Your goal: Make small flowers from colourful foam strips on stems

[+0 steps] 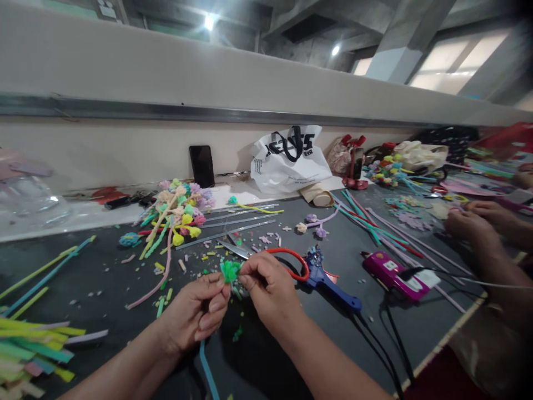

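Note:
A small green fuzzy flower (230,270), apparently made of pipe cleaner, is held up between my hands above the dark table. My left hand (200,311) pinches it from the left and below, fingers curled. From the right, the thumb and fingertips of my right hand (272,289) close on its edge. A blue strip (207,369) hangs down beneath my left hand; whether it joins the flower is hidden. Just beyond my right hand lie scissors with orange handles (291,258). Beside them is a blue glue gun (333,286).
Finished fuzzy flowers (179,214) are heaped at the back left, and coloured strips (37,347) at the near left. A purple power strip (395,275) with cables lies right. A phone (201,165) and a white bag (289,161) stand behind. A co-worker's hands (470,222) work at far right.

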The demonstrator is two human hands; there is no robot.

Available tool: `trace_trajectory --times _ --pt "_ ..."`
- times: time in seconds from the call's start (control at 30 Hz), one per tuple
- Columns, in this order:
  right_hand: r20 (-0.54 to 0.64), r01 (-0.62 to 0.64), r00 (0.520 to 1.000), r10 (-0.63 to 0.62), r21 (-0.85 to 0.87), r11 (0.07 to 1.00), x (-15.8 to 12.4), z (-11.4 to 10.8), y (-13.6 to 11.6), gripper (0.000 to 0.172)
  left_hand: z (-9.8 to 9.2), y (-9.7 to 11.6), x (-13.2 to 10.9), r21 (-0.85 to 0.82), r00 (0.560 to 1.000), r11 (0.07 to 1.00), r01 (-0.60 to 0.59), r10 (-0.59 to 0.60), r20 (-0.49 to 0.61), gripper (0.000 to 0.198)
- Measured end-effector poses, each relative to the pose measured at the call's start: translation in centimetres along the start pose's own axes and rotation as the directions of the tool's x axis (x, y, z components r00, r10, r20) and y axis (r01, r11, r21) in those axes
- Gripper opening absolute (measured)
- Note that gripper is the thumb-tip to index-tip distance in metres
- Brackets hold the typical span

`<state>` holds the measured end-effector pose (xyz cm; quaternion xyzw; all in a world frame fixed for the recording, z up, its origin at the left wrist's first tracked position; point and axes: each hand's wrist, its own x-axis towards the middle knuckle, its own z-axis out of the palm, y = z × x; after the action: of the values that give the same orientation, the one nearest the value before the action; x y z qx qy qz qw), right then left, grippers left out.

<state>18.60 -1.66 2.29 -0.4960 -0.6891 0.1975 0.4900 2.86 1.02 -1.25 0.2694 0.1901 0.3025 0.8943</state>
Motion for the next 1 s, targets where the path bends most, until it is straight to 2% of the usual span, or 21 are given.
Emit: trace_trajectory --times 0.33,0.43,0.47,0.53,0.63,0.73,0.8,0.9,1.0 --pt "0.11 0.071 0.992 -0.066 -0.04 0.997 -0.1 -0.5 0.3 0.017 0.3 0.2 -0.1 0.027 1.0 1.0 0.011 -0.01 -0.029 0.015" --pt "0.022 -0.071 0.997 0.071 0.011 0.997 0.0 -0.3 0.3 0.011 1.2 0.1 0.0 0.117 0.99 0.992 -0.049 0.064 -0.123 0.014" --pt "-0.017 -0.141 0.99 0.141 0.042 0.989 0.1 -0.1 0.3 0.008 1.6 -0.1 0.1 0.17 0.975 0.981 -0.093 0.124 -0.183 0.015" --pt "-0.041 -0.243 0.968 0.248 0.104 0.964 0.2 0.4 0.4 0.008 2.1 -0.3 0.3 0.317 0.917 0.933 -0.173 0.269 -0.293 0.021" --pt "0.078 -0.227 0.973 0.218 0.157 0.961 0.2 1.0 0.0 0.019 2.5 -0.6 0.3 0.598 0.815 0.772 -0.216 0.48 -0.325 0.027" --pt "0.162 -0.162 0.978 0.132 0.186 0.969 0.1 1.5 -0.6 0.028 2.3 -0.7 -0.1 0.829 0.718 0.521 -0.203 0.655 -0.236 0.021" --pt "0.166 -0.158 0.978 0.127 0.189 0.969 -0.1 1.7 -0.9 0.025 2.0 -0.7 -0.5 0.906 0.679 0.369 -0.208 0.721 -0.138 0.017" --pt "0.179 -0.2 0.97 0.164 0.207 0.958 -0.3 1.8 -0.8 0.024 1.9 -0.9 -0.8 0.953 0.679 0.209 -0.221 0.734 -0.004 0.014" --pt "0.204 -0.277 0.952 0.226 0.271 0.922 -0.4 1.5 -0.3 0.027 2.1 -1.1 -1.0 0.976 0.721 0.095 -0.196 0.689 0.078 0.012"
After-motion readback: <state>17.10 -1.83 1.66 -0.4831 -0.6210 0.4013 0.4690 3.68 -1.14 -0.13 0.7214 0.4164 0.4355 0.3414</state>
